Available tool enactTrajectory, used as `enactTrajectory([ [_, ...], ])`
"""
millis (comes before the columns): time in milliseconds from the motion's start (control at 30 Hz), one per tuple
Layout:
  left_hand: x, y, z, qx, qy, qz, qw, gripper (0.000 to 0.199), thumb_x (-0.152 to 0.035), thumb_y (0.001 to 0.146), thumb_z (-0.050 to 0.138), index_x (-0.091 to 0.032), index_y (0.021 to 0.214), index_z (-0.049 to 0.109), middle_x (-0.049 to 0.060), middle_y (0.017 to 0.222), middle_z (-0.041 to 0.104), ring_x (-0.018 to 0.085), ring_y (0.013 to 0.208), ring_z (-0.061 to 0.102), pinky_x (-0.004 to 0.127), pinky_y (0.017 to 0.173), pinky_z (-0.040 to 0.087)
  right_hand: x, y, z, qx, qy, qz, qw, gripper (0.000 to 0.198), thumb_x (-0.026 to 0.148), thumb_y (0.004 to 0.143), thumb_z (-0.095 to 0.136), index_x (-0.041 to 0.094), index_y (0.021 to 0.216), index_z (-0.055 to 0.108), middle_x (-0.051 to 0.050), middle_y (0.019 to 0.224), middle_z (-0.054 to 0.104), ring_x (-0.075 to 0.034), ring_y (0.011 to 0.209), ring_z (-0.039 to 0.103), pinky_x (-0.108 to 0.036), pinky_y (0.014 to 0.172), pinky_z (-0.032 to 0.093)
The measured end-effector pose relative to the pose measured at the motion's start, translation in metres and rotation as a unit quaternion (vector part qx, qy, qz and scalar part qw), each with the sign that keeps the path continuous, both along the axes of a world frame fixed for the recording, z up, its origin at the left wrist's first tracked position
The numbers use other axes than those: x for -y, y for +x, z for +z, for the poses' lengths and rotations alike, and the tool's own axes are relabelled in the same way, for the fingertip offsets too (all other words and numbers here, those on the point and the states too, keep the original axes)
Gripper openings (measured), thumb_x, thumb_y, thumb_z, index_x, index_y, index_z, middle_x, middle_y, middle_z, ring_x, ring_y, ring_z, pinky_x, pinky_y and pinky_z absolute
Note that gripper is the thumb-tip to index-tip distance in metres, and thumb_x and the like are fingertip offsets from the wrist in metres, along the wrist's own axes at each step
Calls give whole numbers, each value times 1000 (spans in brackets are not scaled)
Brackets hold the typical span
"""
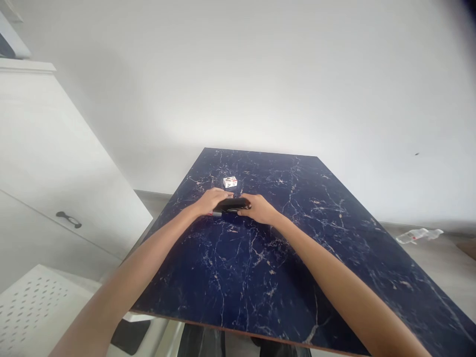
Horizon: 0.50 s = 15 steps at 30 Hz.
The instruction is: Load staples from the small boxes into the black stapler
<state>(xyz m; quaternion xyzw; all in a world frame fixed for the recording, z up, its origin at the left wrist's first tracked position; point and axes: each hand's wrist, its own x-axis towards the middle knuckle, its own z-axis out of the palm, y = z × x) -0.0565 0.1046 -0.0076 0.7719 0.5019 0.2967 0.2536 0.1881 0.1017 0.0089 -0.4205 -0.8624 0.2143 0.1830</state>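
Note:
A long black object (pixel 232 205), its exact kind too small to make out, lies sideways low over the dark blue marbled table (pixel 245 277). My left hand (pixel 211 201) is closed around its left end, where a grey part and a bit of red show underneath. At the opposite end, my right hand (pixel 258 208) grips it with thumb and fingers. Both palms hide part of it. Just beyond my left fingertips sits a small white box (pixel 230 182) with dark and red print.
A white cabinet (pixel 55 148) with a dark handle (pixel 69 219) stands to the left. Below it is a white perforated seat (pixel 33 302). Behind the table rises a pale wall (pixel 260 74). Crumpled clear plastic (pixel 419 236) lies on the floor at right.

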Motion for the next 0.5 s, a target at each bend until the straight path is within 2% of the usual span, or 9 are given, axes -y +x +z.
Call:
enactTrajectory([
  [100, 35, 26, -1, -11, 8, -46, 999, 46, -50, 102, 37, -33, 126, 73, 1, 132, 70, 30, 130, 57, 47, 112, 43, 32, 33, 7, 3, -31, 17, 999, 13, 28, 83, 73, 24, 92, 63, 1, 84, 70, -19, 76, 65, -27, 65, 41],
  [200, 39, 38, 1, -9, 35, -30, 999, 48, -47, 105, 32, -32, 131, 69, 1, 138, 66, 27, 134, 54, 46, 115, 40, 57, 59, 8, -22, -62, 14, 998, 12, 29, 84, 71, 26, 94, 65, -1, 88, 72, -22, 79, 67, -31, 69, 46],
  [267, 18, 39, 7, -5, 69, 32, 997, 48, -42, 106, 30, -28, 132, 68, 3, 139, 65, 26, 133, 55, 47, 116, 39, 66, 70, 6, -56, -83, 5, 995, 12, 29, 84, 71, 26, 95, 65, -2, 92, 73, -24, 83, 69, -34, 73, 49],
  [300, 3, 39, 11, -16, 87, 81, 993, 46, -39, 104, 33, -25, 130, 68, 5, 138, 66, 26, 133, 55, 48, 117, 38, 68, 75, 6, -72, -91, 4, 993, 13, 29, 84, 71, 27, 96, 66, -2, 95, 74, -24, 86, 70, -35, 75, 51],
  [333, -14, 38, 15, -26, 89, 94, 991, 43, -38, 100, 43, -22, 132, 67, 9, 142, 62, 29, 137, 51, 50, 119, 34, 70, 79, 6, -85, -98, 6, 992, 14, 28, 84, 71, 27, 97, 66, -2, 96, 74, -24, 88, 70, -35, 77, 52],
  [400, -45, 41, 20, -41, 74, 89, 992, 48, -36, 91, 58, -18, 134, 65, 13, 145, 59, 33, 139, 49, 52, 119, 32, 70, 87, 6, -104, -109, 13, 989, 15, 26, 84, 71, 27, 99, 68, -2, 98, 75, -23, 90, 71, -34, 78, 54],
  [500, -63, 55, 19, -51, 32, 31, 998, 46, -34, 86, 62, -20, 129, 69, 11, 135, 67, 30, 126, 61, 45, 111, 44, 70, 95, 5, -126, -122, 7, 984, 15, 24, 87, 68, 28, 101, 70, -1, 96, 75, -20, 88, 72, -32, 79, 55],
])
